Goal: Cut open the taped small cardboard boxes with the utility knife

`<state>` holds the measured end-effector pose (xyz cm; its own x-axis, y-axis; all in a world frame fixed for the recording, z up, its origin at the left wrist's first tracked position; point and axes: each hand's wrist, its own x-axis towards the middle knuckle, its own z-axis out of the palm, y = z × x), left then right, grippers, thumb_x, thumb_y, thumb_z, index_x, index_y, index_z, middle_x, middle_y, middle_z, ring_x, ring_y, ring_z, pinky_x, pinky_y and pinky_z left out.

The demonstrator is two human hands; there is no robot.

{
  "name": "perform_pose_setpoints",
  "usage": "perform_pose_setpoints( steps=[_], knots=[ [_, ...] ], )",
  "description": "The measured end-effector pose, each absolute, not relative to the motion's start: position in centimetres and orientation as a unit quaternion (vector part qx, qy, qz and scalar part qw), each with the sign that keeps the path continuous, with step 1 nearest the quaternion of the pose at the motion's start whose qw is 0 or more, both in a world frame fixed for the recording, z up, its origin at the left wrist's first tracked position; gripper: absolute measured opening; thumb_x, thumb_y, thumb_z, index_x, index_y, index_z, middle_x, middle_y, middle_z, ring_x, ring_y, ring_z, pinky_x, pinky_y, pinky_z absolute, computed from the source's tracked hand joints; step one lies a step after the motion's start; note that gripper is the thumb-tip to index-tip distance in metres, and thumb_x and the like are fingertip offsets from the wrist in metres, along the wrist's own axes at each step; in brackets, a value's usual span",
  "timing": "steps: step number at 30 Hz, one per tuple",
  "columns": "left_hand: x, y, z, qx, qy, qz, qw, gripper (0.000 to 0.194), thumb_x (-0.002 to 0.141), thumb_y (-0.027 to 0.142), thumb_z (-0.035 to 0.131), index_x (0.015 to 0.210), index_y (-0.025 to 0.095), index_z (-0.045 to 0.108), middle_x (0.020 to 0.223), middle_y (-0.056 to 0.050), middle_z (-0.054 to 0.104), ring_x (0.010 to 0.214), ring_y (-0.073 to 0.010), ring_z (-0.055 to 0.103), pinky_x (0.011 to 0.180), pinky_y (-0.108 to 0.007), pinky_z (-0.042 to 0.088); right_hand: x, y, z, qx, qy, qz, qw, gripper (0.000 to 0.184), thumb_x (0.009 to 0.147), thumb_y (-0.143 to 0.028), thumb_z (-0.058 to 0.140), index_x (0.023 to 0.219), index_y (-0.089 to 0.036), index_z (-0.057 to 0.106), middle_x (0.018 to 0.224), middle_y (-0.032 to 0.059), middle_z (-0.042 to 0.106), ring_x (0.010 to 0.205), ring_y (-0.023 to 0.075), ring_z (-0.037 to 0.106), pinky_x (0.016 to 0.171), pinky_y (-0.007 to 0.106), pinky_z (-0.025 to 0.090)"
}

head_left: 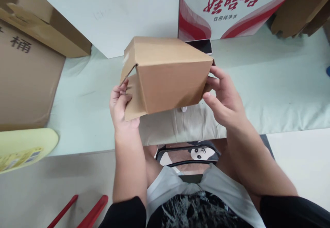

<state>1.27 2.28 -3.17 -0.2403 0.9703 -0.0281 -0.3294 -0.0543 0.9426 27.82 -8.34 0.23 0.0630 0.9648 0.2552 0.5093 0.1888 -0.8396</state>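
A brown cardboard box (172, 83) is held tilted above the table, in front of me. Its flap on the left stands out from the box, and my left hand (122, 106) grips that flap between thumb and fingers. At the right end, my right hand (223, 95) has its fingers on the box's edge, thumb apart from them near the lower corner. Part of a dark-screened phone-like object (202, 45) shows behind the box. Below the box peeks a small white thing (184, 109), too hidden to name.
A pale green cloth (257, 83) covers the table. White cartons stand along the back, one with red lettering (234, 1). Large brown cartons (23, 80) are at the left, beside a yellow-green object (25, 149). More brown cardboard (296, 14) is at the back right. Red legs (94, 210) show on the floor.
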Motion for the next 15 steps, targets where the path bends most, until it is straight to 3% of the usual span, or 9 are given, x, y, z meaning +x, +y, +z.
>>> perform_pose_setpoints(
  steps=[3,6,10,15],
  knots=[
    [1.4,1.8,-3.1,0.384,0.459,0.611,0.519,0.029,0.059,0.023,0.084,0.080,0.023,0.063,0.086,0.001,0.072,0.086,-0.0173,0.067,0.077,-0.029,0.055,27.7,-8.5,0.1,-0.560,-0.649,0.231,0.460,0.052,0.101,-0.055,0.045,0.147,-0.035,0.032,0.141,0.0109,0.059,0.127,0.0318,0.063,0.101,0.054,0.056],
    [1.8,1.2,-3.0,0.434,0.454,0.581,0.517,0.046,0.057,0.046,0.097,0.082,0.023,0.065,0.081,0.002,0.070,0.082,-0.0170,0.069,0.074,-0.028,0.055,27.5,-8.6,0.2,-0.552,-0.667,0.200,0.458,0.039,0.099,-0.046,0.049,0.135,-0.034,0.037,0.130,0.0089,0.059,0.118,0.0287,0.064,0.099,0.051,0.056],
    [2.6,0.8,-2.9,0.459,0.480,0.522,0.536,0.057,0.052,0.061,0.099,0.081,0.022,0.069,0.077,0.002,0.071,0.074,-0.0157,0.070,0.067,-0.025,0.054,27.0,-8.7,0.5,-0.567,-0.671,0.223,0.423,0.034,0.097,-0.034,0.051,0.127,-0.032,0.037,0.115,0.0069,0.059,0.091,0.0233,0.063,0.080,0.044,0.056],
    [3.3,0.5,-2.7,0.458,0.432,0.532,0.567,0.047,0.065,0.064,0.090,0.086,0.025,0.076,0.089,-0.003,0.077,0.100,-0.0266,0.076,0.087,-0.036,0.061,26.8,-8.6,0.9,-0.599,-0.651,0.219,0.412,0.030,0.095,-0.029,0.048,0.122,-0.031,0.036,0.096,0.0036,0.055,0.077,0.0209,0.056,0.075,0.043,0.052]
  ],
)
